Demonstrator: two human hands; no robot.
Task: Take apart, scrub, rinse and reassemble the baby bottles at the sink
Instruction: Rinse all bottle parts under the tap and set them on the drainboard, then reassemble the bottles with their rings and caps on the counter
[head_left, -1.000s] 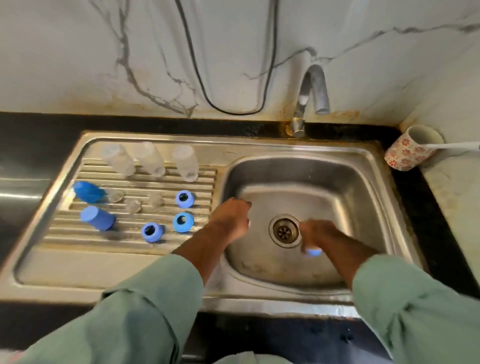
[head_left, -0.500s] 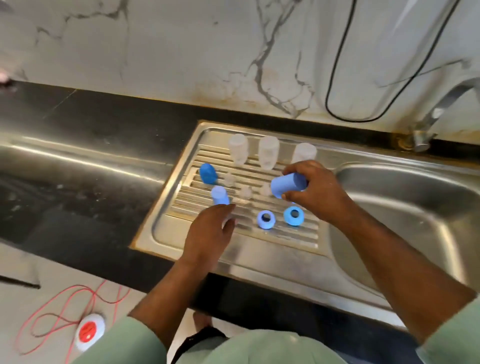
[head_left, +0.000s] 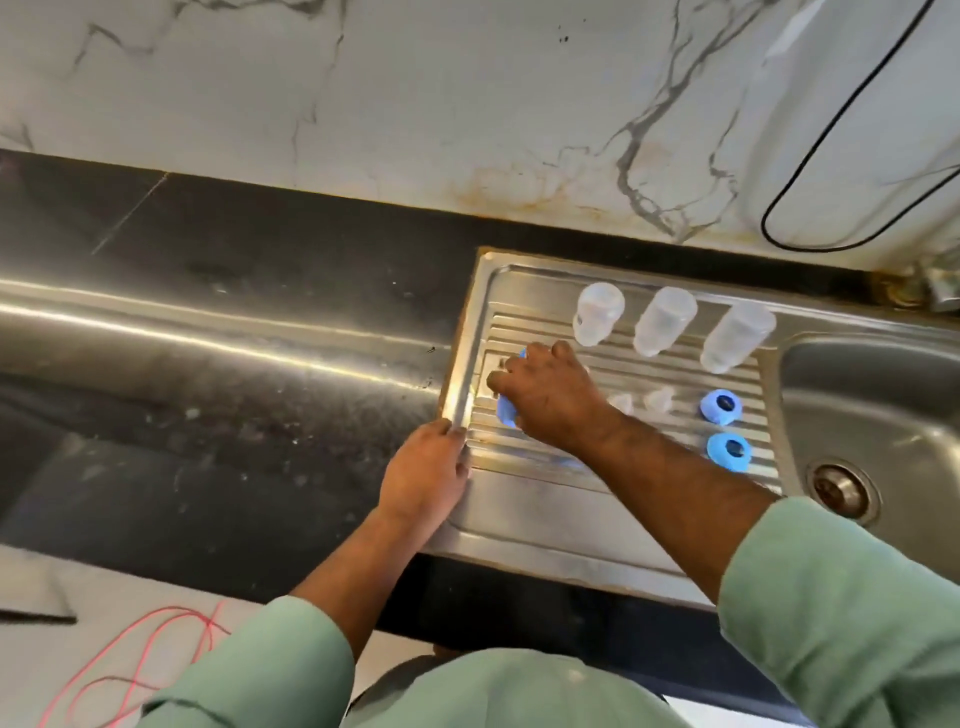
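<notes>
Three clear bottle bodies (head_left: 597, 322) (head_left: 665, 327) (head_left: 735, 338) stand upside down along the back of the ribbed drainboard (head_left: 545, 499). Two blue collar rings (head_left: 719, 406) (head_left: 729, 451) lie near the basin, with two clear nipples (head_left: 621, 402) (head_left: 658, 399) beside them. My right hand (head_left: 550, 400) reaches across to the drainboard's left end and grips a blue cap (head_left: 506, 411); a sliver of a second blue cap (head_left: 522, 355) shows behind its fingers. My left hand (head_left: 426, 478) rests on the drainboard's left rim, holding nothing.
The sink basin (head_left: 857, 405) with its drain (head_left: 841, 488) lies at the right, the tap base (head_left: 935, 291) behind it. A black countertop (head_left: 234, 364) stretches to the left. A black cable (head_left: 810, 156) hangs on the marble wall. A red cord (head_left: 135, 660) lies on the floor.
My right hand carried the blue cap from the middle of the drainboard to its left end. My left hand drew back to the rim. The view swung further left.
</notes>
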